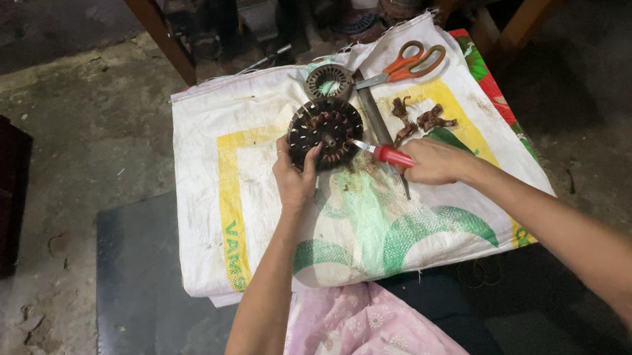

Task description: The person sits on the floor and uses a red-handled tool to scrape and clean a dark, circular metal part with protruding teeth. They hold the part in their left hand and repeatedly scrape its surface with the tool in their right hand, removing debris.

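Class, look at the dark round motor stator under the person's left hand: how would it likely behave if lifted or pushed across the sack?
The stator looks like metal packed with copper windings, so probably heavy for its size and stiff. Lying flat on the woven sack, it would likely drag rather than roll. The left hand steadies its rim, suggesting it could shift under the red-handled tool.

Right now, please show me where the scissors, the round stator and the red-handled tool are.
scissors [409, 64], head view, on the orange handles.
round stator [324, 128], head view, on its dark slotted face.
red-handled tool [394, 156], head view, on the red handle above the right hand [435, 161].
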